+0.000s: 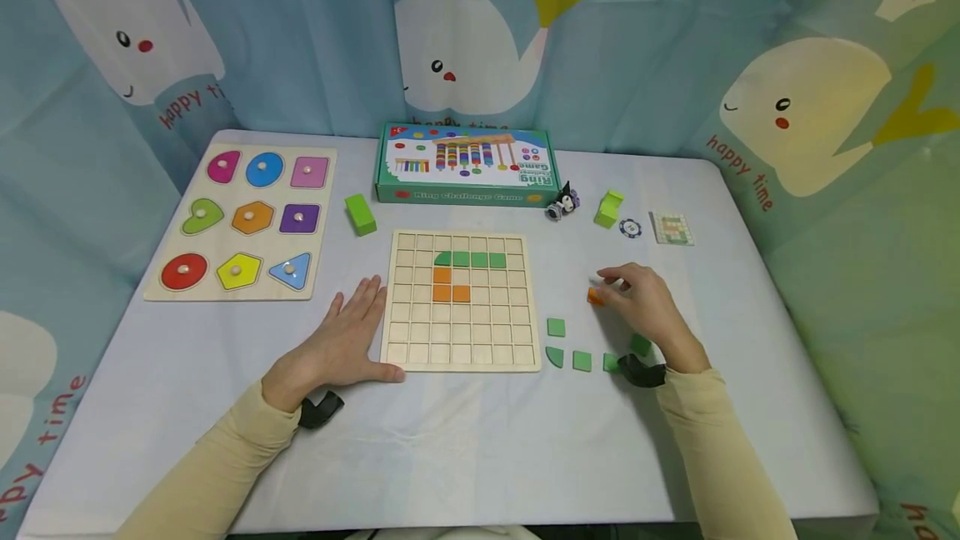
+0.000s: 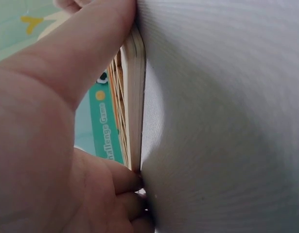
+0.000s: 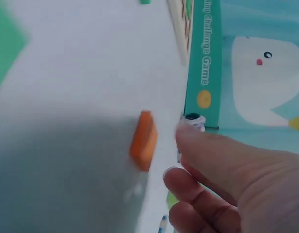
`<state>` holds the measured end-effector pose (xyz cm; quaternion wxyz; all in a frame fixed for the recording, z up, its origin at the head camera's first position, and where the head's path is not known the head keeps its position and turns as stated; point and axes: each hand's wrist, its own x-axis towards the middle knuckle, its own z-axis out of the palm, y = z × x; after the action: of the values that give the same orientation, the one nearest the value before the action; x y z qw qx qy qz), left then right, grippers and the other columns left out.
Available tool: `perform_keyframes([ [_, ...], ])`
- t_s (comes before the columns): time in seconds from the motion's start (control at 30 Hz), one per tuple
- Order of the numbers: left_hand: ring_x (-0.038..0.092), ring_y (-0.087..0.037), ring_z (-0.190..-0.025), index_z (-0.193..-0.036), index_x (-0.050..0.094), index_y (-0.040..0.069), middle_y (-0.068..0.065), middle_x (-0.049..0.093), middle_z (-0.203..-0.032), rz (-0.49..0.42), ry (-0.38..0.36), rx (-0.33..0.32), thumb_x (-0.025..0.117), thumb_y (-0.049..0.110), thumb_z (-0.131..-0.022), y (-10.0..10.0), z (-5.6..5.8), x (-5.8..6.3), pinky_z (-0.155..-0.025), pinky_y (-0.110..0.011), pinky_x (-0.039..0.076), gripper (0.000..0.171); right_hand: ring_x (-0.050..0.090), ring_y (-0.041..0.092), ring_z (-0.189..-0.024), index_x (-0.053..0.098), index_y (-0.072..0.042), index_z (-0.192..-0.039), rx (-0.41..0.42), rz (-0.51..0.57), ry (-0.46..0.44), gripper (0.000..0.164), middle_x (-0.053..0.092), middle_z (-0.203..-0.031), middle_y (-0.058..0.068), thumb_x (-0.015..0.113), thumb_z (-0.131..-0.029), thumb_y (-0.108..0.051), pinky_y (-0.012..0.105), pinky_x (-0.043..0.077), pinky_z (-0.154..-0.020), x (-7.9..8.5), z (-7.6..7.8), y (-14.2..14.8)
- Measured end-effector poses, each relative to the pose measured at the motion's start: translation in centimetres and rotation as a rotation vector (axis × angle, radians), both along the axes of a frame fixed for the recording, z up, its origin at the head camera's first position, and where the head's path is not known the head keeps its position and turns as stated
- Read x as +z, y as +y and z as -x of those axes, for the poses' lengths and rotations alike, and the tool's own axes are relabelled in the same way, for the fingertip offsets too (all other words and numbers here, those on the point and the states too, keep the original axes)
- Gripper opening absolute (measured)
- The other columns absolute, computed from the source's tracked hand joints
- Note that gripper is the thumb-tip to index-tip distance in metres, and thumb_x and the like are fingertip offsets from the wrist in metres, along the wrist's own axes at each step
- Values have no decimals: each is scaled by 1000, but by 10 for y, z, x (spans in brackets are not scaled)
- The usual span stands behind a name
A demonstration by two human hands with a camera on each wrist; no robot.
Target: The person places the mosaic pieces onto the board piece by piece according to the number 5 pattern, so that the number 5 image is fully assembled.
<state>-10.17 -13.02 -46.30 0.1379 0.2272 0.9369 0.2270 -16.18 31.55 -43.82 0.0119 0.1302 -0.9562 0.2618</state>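
A wooden grid board (image 1: pixel 495 332) lies mid-table, holding a row of green pieces (image 1: pixel 479 259) with orange squares (image 1: pixel 442 284) below. My left hand (image 1: pixel 330 348) rests flat with straight fingers along the board's left side, thumb at its near corner. In the left wrist view, thumb and fingers touch the board's edge (image 2: pixel 134 107). My right hand (image 1: pixel 645 302) hovers right of the board over a loose orange square (image 1: pixel 594 297). The right wrist view shows that orange square (image 3: pixel 144 143) apart from the loosely bent fingers, which hold nothing. Several green pieces (image 1: pixel 582 361) lie nearer me.
A shape puzzle board (image 1: pixel 172 232) lies at the left. Behind are a green block (image 1: pixel 361 215), a game box (image 1: pixel 465 190), a small figurine (image 1: pixel 564 202), another green block (image 1: pixel 609 209), a round chip (image 1: pixel 631 228) and a pattern card (image 1: pixel 672 229).
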Motion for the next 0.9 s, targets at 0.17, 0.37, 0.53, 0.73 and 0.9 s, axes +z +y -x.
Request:
perform_keyframes([
  [0.17,1,-38,-146,-150,14,-12,-25,3,-159,-1,-7,3,80,58,-70,0,-1,0,-111,-61,2,126,51,32,-86,70,6,-110,4,-46,-68,31,64,-99,18,78,-84,-8,43,40,-74,-5,-4,2],
  [0.37,1,-37,-146,-151,13,-11,-24,3,-159,1,-10,5,80,59,-70,0,0,0,-111,-61,2,126,50,34,-91,70,7,-105,-28,-114,-74,27,62,-100,19,77,-84,-8,47,40,-78,-9,-3,-2],
  [0.53,1,-37,-146,-151,13,-11,-25,3,-159,6,-9,3,80,59,-70,0,1,0,-111,-61,2,126,52,36,-95,67,8,-108,-36,-88,-76,29,62,-104,21,74,-88,-10,50,43,-82,-9,-1,-10],
  [0.73,1,-37,-146,-151,13,-11,-25,3,-159,9,-8,4,80,58,-70,0,0,0,-111,-61,2,126,57,30,-89,66,4,-114,35,42,-34,30,65,-103,17,73,-89,-10,44,45,-77,-8,3,-30],
  [0.9,1,-37,-146,-151,13,-12,-25,3,-159,10,-8,3,80,59,-70,0,0,0,-111,-61,2,126,58,25,-87,66,1,-118,93,114,-34,32,66,-102,12,73,-89,-10,40,46,-74,-7,6,-54],
])
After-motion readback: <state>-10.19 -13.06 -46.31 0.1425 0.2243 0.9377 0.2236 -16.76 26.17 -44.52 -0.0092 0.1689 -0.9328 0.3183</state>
